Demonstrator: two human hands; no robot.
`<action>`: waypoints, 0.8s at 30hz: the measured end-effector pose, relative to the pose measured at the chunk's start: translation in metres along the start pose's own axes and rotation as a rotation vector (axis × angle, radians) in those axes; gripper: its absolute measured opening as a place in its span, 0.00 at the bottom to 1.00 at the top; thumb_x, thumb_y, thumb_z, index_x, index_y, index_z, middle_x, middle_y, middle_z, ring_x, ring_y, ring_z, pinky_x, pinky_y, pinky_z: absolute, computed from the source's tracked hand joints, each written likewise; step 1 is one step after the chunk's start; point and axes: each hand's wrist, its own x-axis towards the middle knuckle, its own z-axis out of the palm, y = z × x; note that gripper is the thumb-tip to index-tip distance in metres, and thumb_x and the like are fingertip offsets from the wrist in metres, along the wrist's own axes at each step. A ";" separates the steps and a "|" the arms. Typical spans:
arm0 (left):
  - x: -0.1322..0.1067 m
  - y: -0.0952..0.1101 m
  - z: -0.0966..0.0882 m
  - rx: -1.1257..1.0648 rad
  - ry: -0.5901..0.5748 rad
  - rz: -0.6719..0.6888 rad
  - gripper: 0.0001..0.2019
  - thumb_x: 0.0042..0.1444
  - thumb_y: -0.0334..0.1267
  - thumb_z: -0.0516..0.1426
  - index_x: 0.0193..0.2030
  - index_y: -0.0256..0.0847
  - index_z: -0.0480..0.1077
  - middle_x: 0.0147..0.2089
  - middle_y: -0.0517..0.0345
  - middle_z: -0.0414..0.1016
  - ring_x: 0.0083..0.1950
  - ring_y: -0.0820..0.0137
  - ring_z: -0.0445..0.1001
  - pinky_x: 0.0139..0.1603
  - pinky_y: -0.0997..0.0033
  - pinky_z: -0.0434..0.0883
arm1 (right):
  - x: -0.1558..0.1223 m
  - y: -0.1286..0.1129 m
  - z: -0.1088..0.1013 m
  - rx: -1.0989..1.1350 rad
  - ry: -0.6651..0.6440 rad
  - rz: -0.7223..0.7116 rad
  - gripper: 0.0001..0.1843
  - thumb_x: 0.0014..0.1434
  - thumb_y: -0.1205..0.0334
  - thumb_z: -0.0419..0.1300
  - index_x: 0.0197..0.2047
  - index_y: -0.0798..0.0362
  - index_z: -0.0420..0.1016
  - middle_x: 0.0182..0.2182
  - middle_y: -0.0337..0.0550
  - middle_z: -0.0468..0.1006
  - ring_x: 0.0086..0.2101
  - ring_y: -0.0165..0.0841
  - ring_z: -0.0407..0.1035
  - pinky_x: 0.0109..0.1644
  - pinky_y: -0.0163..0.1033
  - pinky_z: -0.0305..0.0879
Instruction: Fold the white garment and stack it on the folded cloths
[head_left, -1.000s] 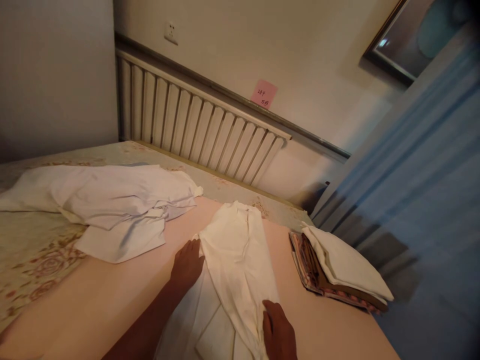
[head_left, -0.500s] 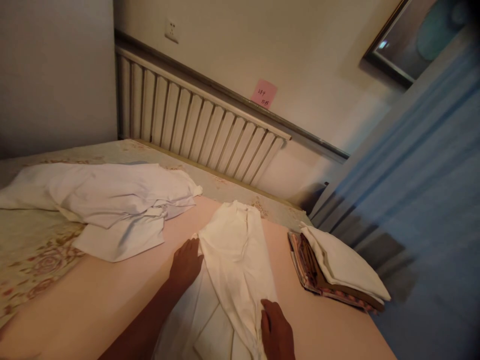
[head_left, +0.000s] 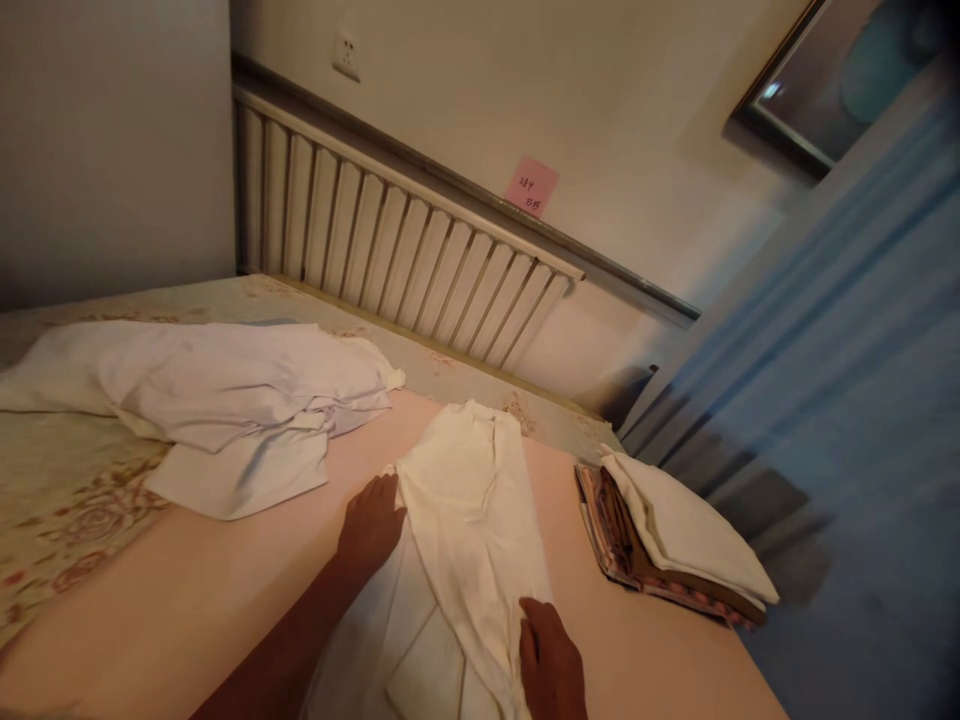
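A cream garment (head_left: 472, 510) lies folded lengthwise on the pink sheet (head_left: 210, 590) of a bed. My left hand (head_left: 371, 528) rests flat on the garment's left edge, fingers stretched out. My right hand (head_left: 550, 665) presses on the garment's near right edge at the bottom of the view, fingers curled down onto the cloth; I cannot see whether it pinches the fabric.
A heap of white clothes (head_left: 217, 400) lies to the left on a floral bedspread (head_left: 67, 510). A stack of folded cloths (head_left: 671, 545) sits at the bed's right edge. Beyond are a slatted headboard (head_left: 397, 250), a pink note (head_left: 531, 186) and a blue curtain (head_left: 847, 400).
Both hands stay on the garment; the view has shifted slightly and the right hand has edged a little to the left.
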 end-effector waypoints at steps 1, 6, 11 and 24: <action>0.000 0.000 0.001 0.002 0.007 0.004 0.25 0.60 0.36 0.49 0.64 0.34 0.61 0.66 0.43 0.65 0.68 0.57 0.60 0.64 0.55 0.60 | 0.000 0.000 0.000 -0.002 0.004 -0.004 0.14 0.66 0.60 0.47 0.47 0.50 0.72 0.37 0.45 0.78 0.36 0.34 0.76 0.40 0.36 0.74; -0.001 -0.001 0.002 0.012 0.016 0.011 0.25 0.61 0.35 0.49 0.64 0.33 0.61 0.66 0.41 0.64 0.68 0.57 0.59 0.65 0.55 0.59 | 0.000 0.001 0.002 -0.003 0.015 -0.003 0.14 0.66 0.59 0.47 0.47 0.50 0.73 0.37 0.46 0.79 0.37 0.35 0.76 0.40 0.37 0.74; 0.000 0.000 0.002 0.006 -0.005 -0.002 0.25 0.61 0.35 0.49 0.65 0.35 0.60 0.67 0.42 0.63 0.69 0.58 0.58 0.65 0.56 0.59 | -0.002 0.003 0.003 -0.020 0.016 0.001 0.14 0.66 0.59 0.47 0.47 0.50 0.73 0.37 0.45 0.79 0.36 0.35 0.76 0.40 0.37 0.74; 0.000 -0.001 0.001 0.014 0.003 0.004 0.25 0.60 0.35 0.49 0.64 0.35 0.61 0.66 0.43 0.64 0.68 0.58 0.60 0.65 0.56 0.59 | 0.002 0.000 0.002 -0.017 0.063 -0.032 0.15 0.66 0.59 0.47 0.45 0.50 0.74 0.37 0.45 0.79 0.35 0.34 0.77 0.40 0.36 0.75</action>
